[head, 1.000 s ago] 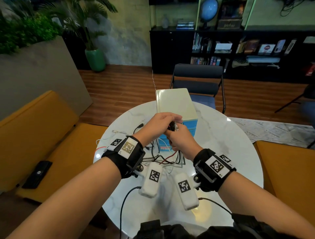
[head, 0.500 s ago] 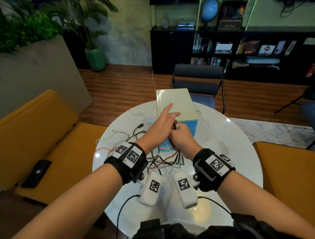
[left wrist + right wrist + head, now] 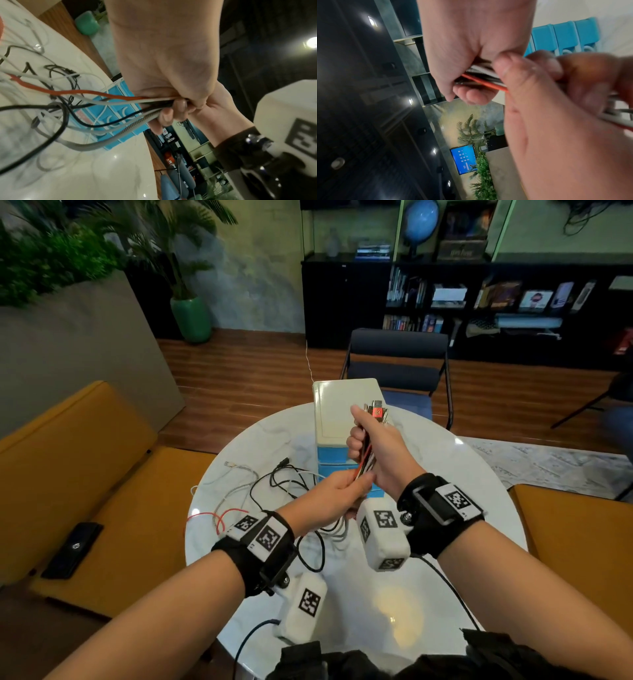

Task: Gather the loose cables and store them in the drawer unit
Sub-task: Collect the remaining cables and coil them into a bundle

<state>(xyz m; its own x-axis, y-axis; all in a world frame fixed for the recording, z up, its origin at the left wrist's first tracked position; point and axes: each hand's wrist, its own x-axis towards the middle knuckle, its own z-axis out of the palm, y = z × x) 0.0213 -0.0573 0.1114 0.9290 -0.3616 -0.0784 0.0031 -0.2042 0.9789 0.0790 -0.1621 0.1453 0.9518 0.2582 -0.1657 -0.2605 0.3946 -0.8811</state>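
My right hand (image 3: 359,436) grips a bundle of cables (image 3: 366,455) upright, its plugs (image 3: 376,410) sticking out above the fist in front of the drawer unit (image 3: 342,412), white-topped with blue drawers. Just below it my left hand (image 3: 356,484) holds the same bundle. In the left wrist view, red, white, black and grey cables (image 3: 120,100) run from my curled fingers (image 3: 178,106) down to the table. In the right wrist view my right hand (image 3: 471,60) clasps the red cable (image 3: 484,83). Loose black, white and red tails (image 3: 274,484) trail over the table.
The round white marble table (image 3: 462,474) carries the unit and cables. A dark chair (image 3: 397,361) stands behind it. Yellow sofas flank it left (image 3: 85,474) and right (image 3: 582,525); a black device (image 3: 72,549) lies on the left one.
My right hand has lifted the cable ends up in front of the drawer unit. My left hand has left the unit's top and taken hold of the bundle below the right hand.
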